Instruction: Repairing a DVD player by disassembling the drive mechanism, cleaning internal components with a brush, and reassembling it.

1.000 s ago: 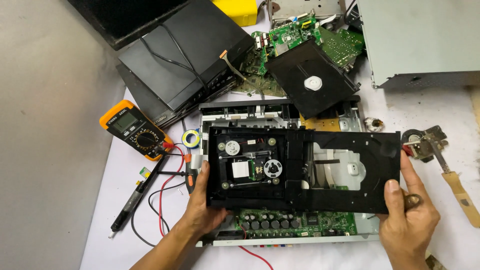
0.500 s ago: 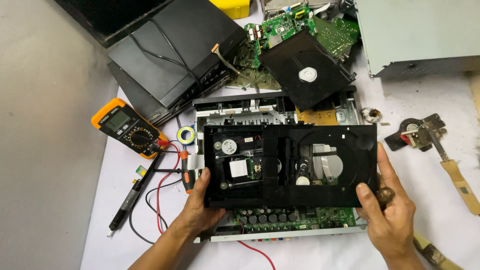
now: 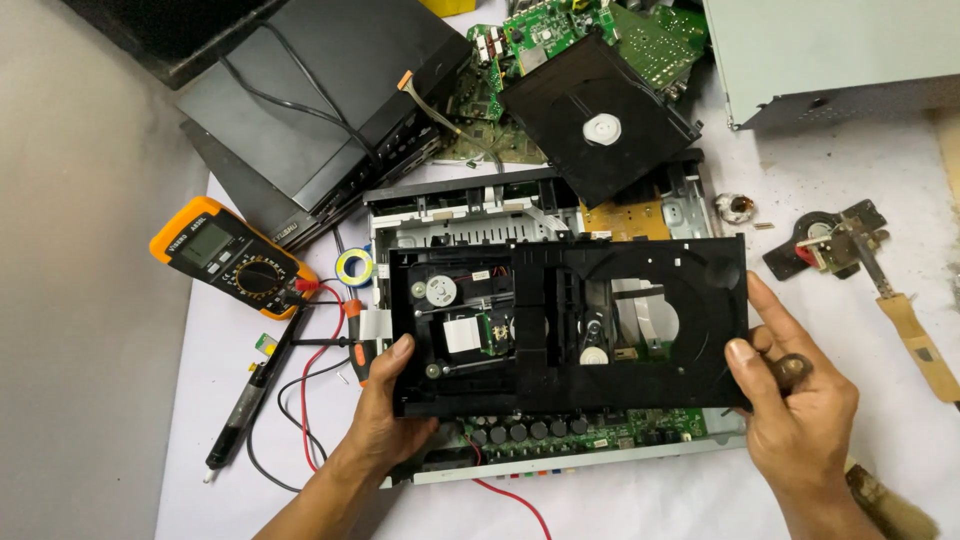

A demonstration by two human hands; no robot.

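Left hand (image 3: 385, 415) and right hand (image 3: 800, 410) each clamp an end of the flat black plastic disc-drive mechanism (image 3: 570, 325), mid-frame, keeping it level above the opened grey metal player chassis (image 3: 560, 455)

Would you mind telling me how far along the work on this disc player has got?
Done: the open chassis has its cover off, and a separate black panel with a white hub lies behind. In hand: the left hand and right hand hold the black disc drive assembly by its ends above the chassis. The multimeter waits at the left; no probes touch the exposed circuit board.
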